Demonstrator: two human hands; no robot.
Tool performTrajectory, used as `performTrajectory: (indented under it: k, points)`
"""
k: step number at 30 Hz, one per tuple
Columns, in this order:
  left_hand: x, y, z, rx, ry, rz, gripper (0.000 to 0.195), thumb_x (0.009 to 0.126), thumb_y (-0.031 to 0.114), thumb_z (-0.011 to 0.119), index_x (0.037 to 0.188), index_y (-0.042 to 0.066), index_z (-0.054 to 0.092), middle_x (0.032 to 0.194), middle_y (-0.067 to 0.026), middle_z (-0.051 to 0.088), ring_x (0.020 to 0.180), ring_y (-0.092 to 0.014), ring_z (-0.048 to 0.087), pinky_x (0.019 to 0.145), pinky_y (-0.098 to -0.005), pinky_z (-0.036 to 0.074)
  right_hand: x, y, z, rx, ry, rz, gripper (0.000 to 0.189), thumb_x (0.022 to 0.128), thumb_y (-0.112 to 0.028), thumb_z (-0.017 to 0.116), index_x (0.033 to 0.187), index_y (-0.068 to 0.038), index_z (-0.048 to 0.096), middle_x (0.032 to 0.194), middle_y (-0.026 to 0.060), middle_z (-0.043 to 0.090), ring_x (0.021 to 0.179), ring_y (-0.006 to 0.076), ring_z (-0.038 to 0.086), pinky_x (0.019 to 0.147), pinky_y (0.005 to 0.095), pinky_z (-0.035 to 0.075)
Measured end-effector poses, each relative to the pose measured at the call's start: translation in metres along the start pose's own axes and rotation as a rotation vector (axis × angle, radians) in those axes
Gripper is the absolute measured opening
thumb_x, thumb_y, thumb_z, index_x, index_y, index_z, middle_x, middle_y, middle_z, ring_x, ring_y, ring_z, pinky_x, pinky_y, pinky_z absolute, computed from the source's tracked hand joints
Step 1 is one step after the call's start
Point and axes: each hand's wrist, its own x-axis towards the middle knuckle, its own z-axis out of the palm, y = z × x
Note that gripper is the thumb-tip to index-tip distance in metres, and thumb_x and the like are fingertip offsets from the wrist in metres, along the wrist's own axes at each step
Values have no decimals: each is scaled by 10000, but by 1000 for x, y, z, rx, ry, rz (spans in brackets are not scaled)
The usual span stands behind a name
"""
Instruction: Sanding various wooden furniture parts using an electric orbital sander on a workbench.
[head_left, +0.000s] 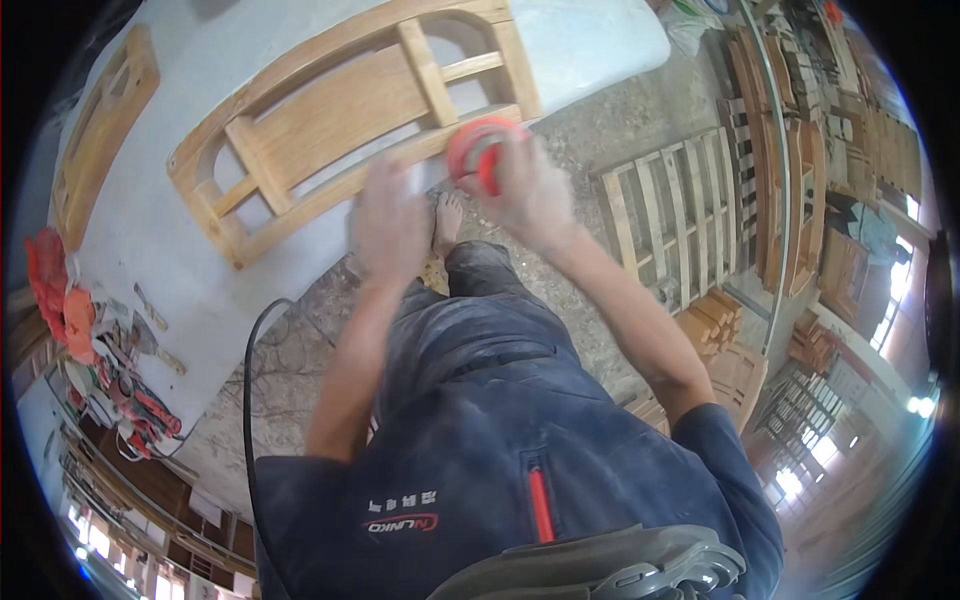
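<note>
A light-wood panel frame (337, 112), with an arched far rail, cross slats and a solid center board, lies on a pale-topped worktable (592, 45). My right hand (529, 187) is closed around a round red hand sander (480, 154), which is at the frame's near rail, toward its right end. Motion blurs both hands and the tool, so I cannot tell whether the sander touches the wood. Further left, my left hand (388, 217) reaches the same rail with its fingertips; blur hides whether it grips the wood.
Another curved wooden piece (105, 135) lies on the table's left side. Scrapers (157, 345) and red power tools (139, 409) sit at the near-left edge. A black cable (249, 390) runs beside my left arm. Slatted wooden frames (675, 210) and stacked wood blocks (711, 322) are at right.
</note>
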Motion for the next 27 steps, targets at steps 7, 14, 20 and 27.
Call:
performTrajectory:
  k: [7,14,20,27]
  points:
    - [-51,-118,-32,246,202,22,446,1049,125,531,1478,7,539,1621,-177,491,1489,-394,461,1175,-488,403,14,13,17,-39,-36,-35,588,943,-455,777,1264,-47,501,1001,221,569,674,363,673,488,420,575]
    - [-67,-246,-66,224,457,-534,498,1142,406,337,1360,48,606,1274,-186,712,1095,-406,685,966,-490,511,32,96,-19,-67,160,121,589,936,-517,744,1209,-37,539,962,242,638,766,465,680,657,547,567]
    - [-56,-205,-74,218,471,-484,405,1101,342,431,1152,29,683,980,-161,718,838,-386,675,824,-495,510,16,26,9,-3,94,106,603,923,-504,772,1223,-39,534,930,229,621,667,445,653,593,536,550]
    - [-68,-152,-148,-440,249,-655,432,1125,306,425,1118,-19,711,999,-158,727,903,-272,642,859,-396,490,-13,-151,57,163,-98,-178,645,906,-343,839,1333,-5,492,930,160,576,513,225,576,345,346,440]
